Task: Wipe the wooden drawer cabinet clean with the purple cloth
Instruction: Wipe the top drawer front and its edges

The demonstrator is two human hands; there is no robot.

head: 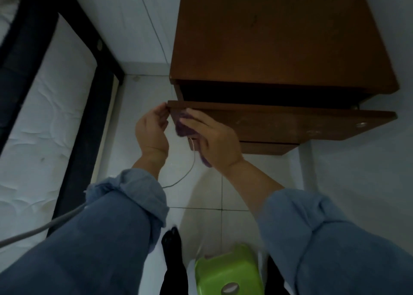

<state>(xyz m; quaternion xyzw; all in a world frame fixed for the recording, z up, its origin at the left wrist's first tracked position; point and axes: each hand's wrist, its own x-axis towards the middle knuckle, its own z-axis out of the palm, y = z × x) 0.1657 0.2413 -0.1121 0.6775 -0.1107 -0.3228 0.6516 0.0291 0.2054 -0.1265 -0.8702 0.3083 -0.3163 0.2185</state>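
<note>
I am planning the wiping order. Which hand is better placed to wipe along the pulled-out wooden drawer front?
The right hand. It already presses the purple cloth against the brown wooden drawer front at its left end. The left hand only holds the drawer's left edge, probably steadying it.

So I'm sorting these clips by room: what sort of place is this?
Most likely a bedroom: a quilted mattress in a dark bed frame lies beside a wooden drawer cabinet that looks like a nightstand, on a pale tiled floor.
</note>
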